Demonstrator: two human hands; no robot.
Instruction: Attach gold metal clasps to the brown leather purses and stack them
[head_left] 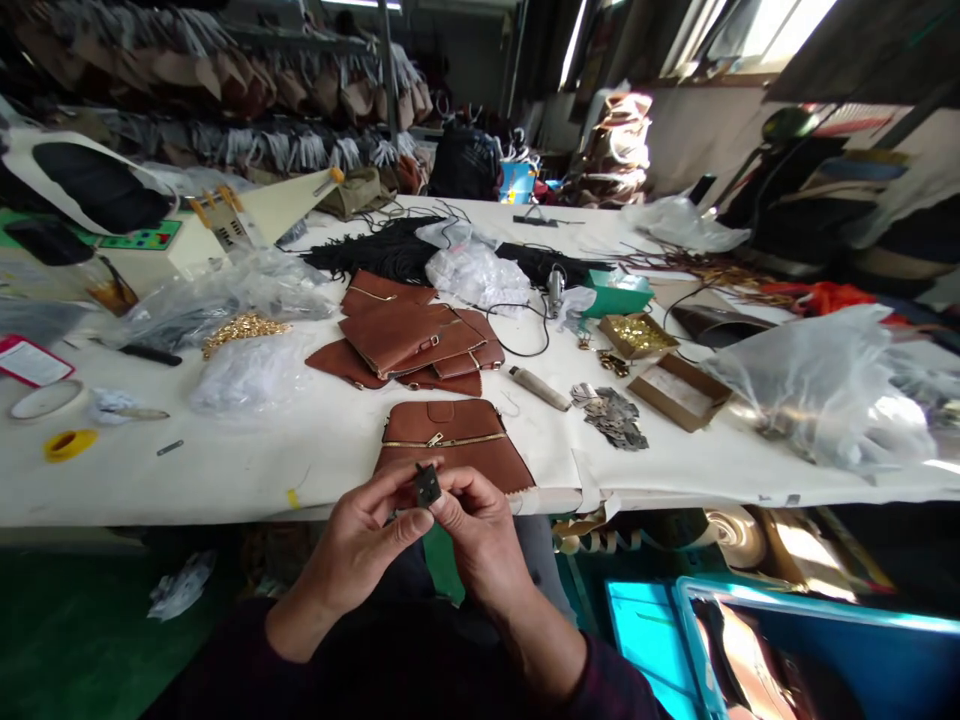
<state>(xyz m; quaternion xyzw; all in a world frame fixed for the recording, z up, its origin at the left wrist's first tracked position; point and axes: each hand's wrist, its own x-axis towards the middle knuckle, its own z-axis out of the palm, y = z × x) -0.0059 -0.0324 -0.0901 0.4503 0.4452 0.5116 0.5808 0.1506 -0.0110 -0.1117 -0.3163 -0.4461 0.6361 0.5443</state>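
Observation:
At the table's front edge, my left hand (356,548) and my right hand (480,535) meet with their fingertips closed on a small black piece (427,486). Two small light marks show on its face; its exact kind I cannot make out. Just beyond my fingers lies a brown leather bag panel (450,425) with a brass zipper across it, partly hidden by my hands. Several more brown zippered leather pieces (405,335) are heaped behind it.
Grey metal plates (611,415) lie to the right, beside a grey-handled tool (540,388) and a small cardboard box (679,390). Gold hardware (244,332) and yellow tape (70,445) are on the left. A blue crate (825,610) stands below the table.

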